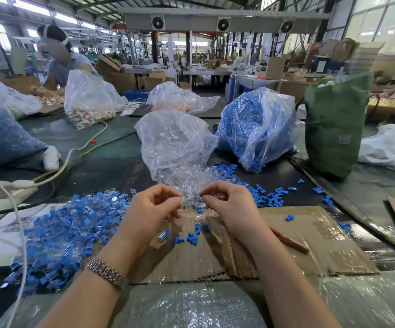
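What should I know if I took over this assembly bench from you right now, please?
Left hand pinches a clear piece; right hand pinches a small part, too small to identify.
More clear pieces spill from the clear bag; loose blue caps lie on the cardboard.
Done: a pile of seemingly fitted pieces at left.
Left: plenty in the clear bag and the blue-cap bag.

A grey overhead beam (227, 14) carries three round fans (223, 24); above it run steel roof trusses (158, 0), right of it tall daylit windows (378, 22).

Grip contents, L hand (153, 209), R hand (229, 207): blurred.
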`<state>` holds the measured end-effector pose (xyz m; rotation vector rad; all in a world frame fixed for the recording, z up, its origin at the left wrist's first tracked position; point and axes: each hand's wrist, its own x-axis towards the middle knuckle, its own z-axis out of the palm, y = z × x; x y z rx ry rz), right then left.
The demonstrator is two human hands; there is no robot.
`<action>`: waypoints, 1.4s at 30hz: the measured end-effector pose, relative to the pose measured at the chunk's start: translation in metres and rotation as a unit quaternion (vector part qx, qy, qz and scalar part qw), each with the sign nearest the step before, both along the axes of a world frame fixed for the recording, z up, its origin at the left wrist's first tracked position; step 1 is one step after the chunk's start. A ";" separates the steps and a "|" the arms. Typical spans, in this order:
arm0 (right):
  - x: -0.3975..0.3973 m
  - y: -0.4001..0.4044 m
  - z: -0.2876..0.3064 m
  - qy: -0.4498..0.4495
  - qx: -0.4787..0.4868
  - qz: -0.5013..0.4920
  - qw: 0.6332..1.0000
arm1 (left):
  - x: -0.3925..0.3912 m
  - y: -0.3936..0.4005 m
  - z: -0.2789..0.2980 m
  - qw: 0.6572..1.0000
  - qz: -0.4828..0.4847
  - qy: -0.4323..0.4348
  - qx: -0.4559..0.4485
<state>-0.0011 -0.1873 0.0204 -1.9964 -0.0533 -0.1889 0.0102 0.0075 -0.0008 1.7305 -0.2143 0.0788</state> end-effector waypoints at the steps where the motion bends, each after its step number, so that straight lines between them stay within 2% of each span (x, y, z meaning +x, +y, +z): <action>1: 0.000 0.000 -0.002 -0.005 0.027 0.004 1.000 | 0.001 0.002 0.001 0.997 -0.016 0.038 -0.071; 4: -0.002 -0.003 -0.002 -0.025 0.124 0.031 0.991 | 0.002 0.004 0.003 0.970 -0.056 0.116 -0.206; 7: -0.005 -0.002 -0.001 -0.032 0.183 0.062 0.981 | 0.001 0.004 0.004 0.954 -0.085 0.148 -0.246; 11: -0.008 0.003 -0.002 -0.050 0.140 0.094 0.984 | 0.000 0.004 0.005 0.950 -0.107 0.152 -0.253; 19: -0.009 0.003 -0.006 -0.104 0.014 0.084 0.991 | -0.005 0.002 0.009 0.958 -0.136 0.146 -0.207; 29: -0.008 0.006 -0.012 -0.133 -0.042 0.080 0.987 | -0.009 -0.003 0.011 0.967 -0.119 0.127 -0.186; 33: -0.011 0.002 -0.005 -0.100 -0.031 0.073 0.992 | -0.009 -0.002 0.012 0.967 -0.117 0.129 -0.186; 34: -0.012 -0.001 -0.002 -0.090 -0.063 0.044 0.993 | -0.009 -0.001 0.011 0.967 -0.113 0.132 -0.189; 36: -0.016 -0.011 0.004 -0.042 -0.209 -0.037 0.976 | -0.008 -0.001 0.009 0.966 -0.102 0.132 -0.195; 38: -0.021 -0.022 0.008 0.066 -0.376 -0.102 0.919 | -0.007 -0.001 0.008 0.966 -0.096 0.128 -0.203; 39: -0.024 -0.027 0.009 0.120 -0.424 -0.121 0.889 | -0.006 -0.001 0.008 0.965 -0.095 0.126 -0.209; 40: -0.027 -0.032 0.009 0.162 -0.450 -0.128 0.869 | -0.005 0.000 0.008 0.964 -0.095 0.125 -0.216; 42: -0.032 -0.039 0.010 0.197 -0.450 -0.115 0.864 | -0.004 0.002 0.007 0.960 -0.092 0.127 -0.230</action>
